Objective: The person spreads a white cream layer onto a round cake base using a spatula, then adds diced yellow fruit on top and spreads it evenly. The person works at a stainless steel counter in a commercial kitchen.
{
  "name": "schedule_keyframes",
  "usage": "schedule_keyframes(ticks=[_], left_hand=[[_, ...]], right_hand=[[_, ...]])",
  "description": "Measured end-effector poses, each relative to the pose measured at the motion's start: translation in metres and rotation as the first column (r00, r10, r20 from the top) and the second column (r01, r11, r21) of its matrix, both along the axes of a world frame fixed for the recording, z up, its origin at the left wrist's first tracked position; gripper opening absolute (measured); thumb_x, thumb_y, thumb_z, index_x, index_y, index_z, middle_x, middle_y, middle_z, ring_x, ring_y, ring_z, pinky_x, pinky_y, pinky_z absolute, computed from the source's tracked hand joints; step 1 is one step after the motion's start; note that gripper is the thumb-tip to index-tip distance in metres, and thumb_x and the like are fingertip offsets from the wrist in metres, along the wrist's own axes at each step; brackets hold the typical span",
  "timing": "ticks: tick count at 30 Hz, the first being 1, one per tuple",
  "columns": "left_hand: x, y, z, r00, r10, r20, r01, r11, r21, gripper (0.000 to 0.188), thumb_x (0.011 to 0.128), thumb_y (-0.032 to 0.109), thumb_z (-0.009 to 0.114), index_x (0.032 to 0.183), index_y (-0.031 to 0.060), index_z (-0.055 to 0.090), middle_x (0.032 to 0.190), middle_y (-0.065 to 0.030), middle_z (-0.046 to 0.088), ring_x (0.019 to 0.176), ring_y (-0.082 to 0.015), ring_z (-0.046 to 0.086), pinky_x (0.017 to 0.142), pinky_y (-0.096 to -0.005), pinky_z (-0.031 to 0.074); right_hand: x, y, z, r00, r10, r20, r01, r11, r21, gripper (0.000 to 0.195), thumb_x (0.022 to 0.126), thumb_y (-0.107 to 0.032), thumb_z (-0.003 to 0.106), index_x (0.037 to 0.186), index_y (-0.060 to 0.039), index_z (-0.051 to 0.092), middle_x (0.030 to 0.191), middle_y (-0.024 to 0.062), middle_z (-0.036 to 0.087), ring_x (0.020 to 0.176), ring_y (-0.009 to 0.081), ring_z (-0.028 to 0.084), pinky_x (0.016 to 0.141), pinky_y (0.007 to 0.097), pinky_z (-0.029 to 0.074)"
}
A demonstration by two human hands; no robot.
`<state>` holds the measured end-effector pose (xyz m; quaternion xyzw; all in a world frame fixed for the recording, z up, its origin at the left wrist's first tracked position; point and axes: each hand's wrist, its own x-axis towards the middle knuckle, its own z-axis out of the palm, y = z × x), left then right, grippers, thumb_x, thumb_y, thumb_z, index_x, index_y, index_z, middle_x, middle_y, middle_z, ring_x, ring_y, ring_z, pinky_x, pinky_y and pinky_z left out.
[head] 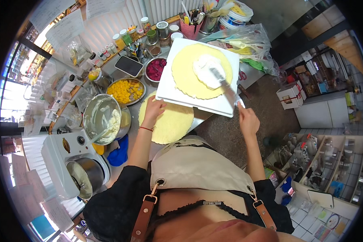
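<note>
My right hand (249,121) grips an icing spatula (229,92) by its handle. The spatula's blade, smeared with white, rests in a mound of white cream (205,65) on a round yellow cake layer (183,74). That layer lies on a square white board (172,101). At the board's near left corner is my left hand (153,110), its fingers bent; whether they grip the board is unclear. Below them lies a second round yellow cake layer (172,127), partly hidden by the board and my left hand.
On the left stand a steel bowl of cream (92,113) and a stand mixer (57,160). Diced mango-like fruit (124,90) and a bowl of dark pink fruit (154,71) sit behind. A phone (129,66), jars and plastic bags (245,45) line the back.
</note>
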<state>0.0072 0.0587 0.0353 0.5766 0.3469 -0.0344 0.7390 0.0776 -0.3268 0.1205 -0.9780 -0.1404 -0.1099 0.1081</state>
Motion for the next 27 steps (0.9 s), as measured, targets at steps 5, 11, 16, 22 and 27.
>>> schedule_keyframes(ticks=[5, 11, 16, 22, 27], left_hand=[[-0.008, -0.04, -0.027, 0.961, -0.253, 0.11, 0.253, 0.967, 0.017, 0.03, 0.094, 0.019, 0.064, 0.116, 0.0028, 0.05, 0.092, -0.0079, 0.069, 0.079, -0.0133, 0.068, 0.061, -0.0231, 0.051], [-0.021, -0.072, -0.016, 0.973, -0.185, 0.135, 0.194, 0.979, -0.057, 0.029, 0.095, 0.02, 0.063, 0.114, 0.0033, 0.05, 0.09, -0.0097, 0.07, 0.078, -0.0141, 0.068, 0.063, -0.0237, 0.051], [-0.015, -0.043, -0.018, 0.971, -0.225, 0.084, 0.229, 0.972, -0.042, 0.029, 0.095, 0.022, 0.062, 0.114, 0.0032, 0.05, 0.089, -0.0095, 0.07, 0.075, -0.0149, 0.068, 0.06, -0.0249, 0.05], [0.001, -0.016, -0.006, 0.963, -0.261, 0.066, 0.256, 0.964, 0.072, 0.028, 0.096, 0.026, 0.06, 0.114, 0.0065, 0.053, 0.085, -0.0051, 0.069, 0.073, -0.011, 0.066, 0.058, -0.0223, 0.047], [-0.01, -0.04, -0.017, 0.954, -0.287, 0.084, 0.288, 0.958, 0.004, 0.027, 0.096, 0.02, 0.059, 0.113, 0.0008, 0.051, 0.085, -0.0084, 0.069, 0.072, -0.015, 0.068, 0.059, -0.0257, 0.051]], right_hand=[[-0.004, 0.027, -0.032, 0.932, 0.219, -0.289, -0.017, 0.822, 0.569, 0.027, 0.092, -0.021, 0.061, 0.118, -0.0217, 0.069, 0.086, 0.0169, 0.069, 0.081, 0.0364, 0.067, 0.067, 0.0466, 0.052], [0.047, 0.024, -0.005, 0.995, -0.026, -0.095, 0.037, 0.993, 0.112, 0.028, 0.092, -0.021, 0.06, 0.119, -0.0228, 0.068, 0.082, 0.0159, 0.068, 0.078, 0.0346, 0.067, 0.064, 0.0443, 0.052], [0.043, 0.049, -0.019, 0.959, 0.213, -0.185, -0.156, 0.948, 0.279, 0.029, 0.091, -0.015, 0.058, 0.118, -0.0178, 0.069, 0.092, 0.0175, 0.068, 0.083, 0.0345, 0.067, 0.071, 0.0411, 0.053], [0.051, 0.029, -0.021, 0.974, 0.071, -0.215, 0.004, 0.945, 0.327, 0.025, 0.094, -0.023, 0.057, 0.115, -0.018, 0.069, 0.097, 0.0194, 0.067, 0.086, 0.0373, 0.067, 0.073, 0.0472, 0.052], [0.041, 0.033, -0.006, 0.992, 0.127, 0.012, -0.128, 0.991, 0.035, 0.027, 0.091, -0.018, 0.061, 0.117, -0.0199, 0.069, 0.073, 0.0127, 0.065, 0.07, 0.0334, 0.064, 0.062, 0.0433, 0.051]])
